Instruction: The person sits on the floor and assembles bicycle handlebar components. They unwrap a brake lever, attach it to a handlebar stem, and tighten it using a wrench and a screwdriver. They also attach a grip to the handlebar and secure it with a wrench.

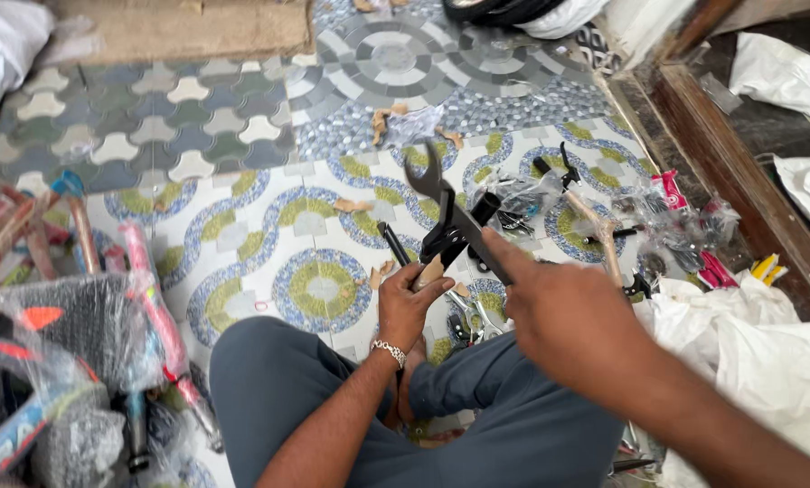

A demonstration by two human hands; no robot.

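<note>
The person sits on a patterned tile floor (242, 244), knees in grey trousers at the six o'clock edge of the view. The left hand (408, 303) is near the centre, its fingers (432, 287) curled shut around the lower end of a black metal bracket (450, 233), which it holds upright. The right hand (563, 316) comes in from four o'clock, its fingers closed on the handle of a dark open-ended spanner (434, 181) with the index finger stretched along it; the spanner's forked head points toward twelve o'clock, just above the bracket and crossing it. Beyond the hands, toward two o'clock, small black parts in clear plastic bags (658, 230) lie scattered on the floor. At nine o'clock a plastic-wrapped red bicycle frame (152, 298) leans, and at four o'clock a crumpled white bag (748, 352) lies beside the right arm.
</note>
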